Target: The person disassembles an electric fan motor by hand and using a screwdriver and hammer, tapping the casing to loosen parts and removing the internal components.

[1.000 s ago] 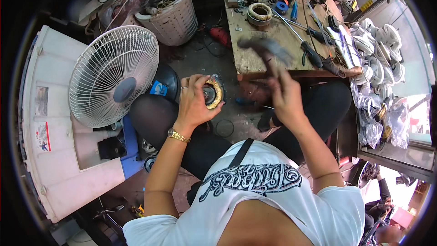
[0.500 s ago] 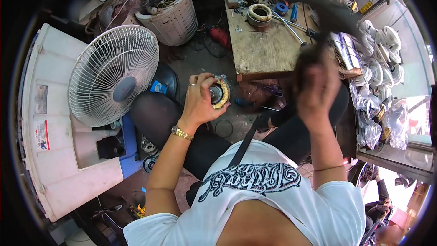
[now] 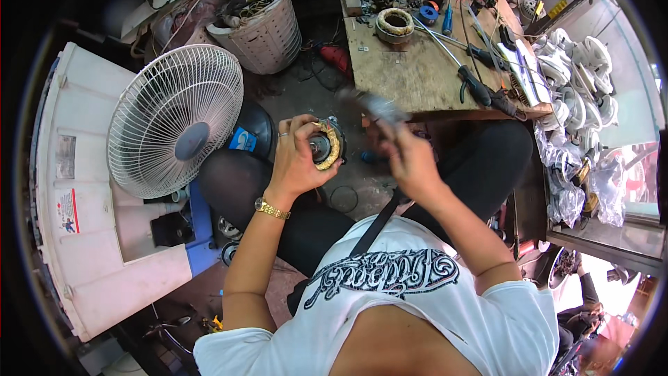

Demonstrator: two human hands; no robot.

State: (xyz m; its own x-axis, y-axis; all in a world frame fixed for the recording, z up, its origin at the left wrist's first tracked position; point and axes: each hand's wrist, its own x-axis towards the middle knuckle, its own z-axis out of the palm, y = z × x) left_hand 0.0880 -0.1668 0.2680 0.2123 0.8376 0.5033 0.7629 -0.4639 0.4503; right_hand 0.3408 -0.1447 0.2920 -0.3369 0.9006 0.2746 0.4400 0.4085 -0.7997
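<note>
My left hand (image 3: 298, 160), with a ring and a gold watch, is closed around a round fan motor (image 3: 327, 147). A yellowish coil winding rings its dark metal centre. The motor is held between my knees, above the floor. To its right, my right hand (image 3: 412, 160) grips a greyish hammer-like tool (image 3: 384, 107). Motion smears this tool, so its exact kind is unclear. Its far end points up and left toward the motor, apart from it. Another coil ring (image 3: 395, 26) lies on the wooden workbench (image 3: 396, 83).
A fan with a white guard (image 3: 177, 122) stands at the left beside a white panel (image 3: 83, 271). A white basket of scrap (image 3: 261, 38) is behind. Screwdrivers, dark-handled pliers (image 3: 474, 87) and loose parts cover the bench. White plastic parts (image 3: 577, 97) hang at the right.
My right hand has swung the tool from raised over the bench's right side down and left, close to the motor. My left hand still holds the motor, shifted slightly left.
</note>
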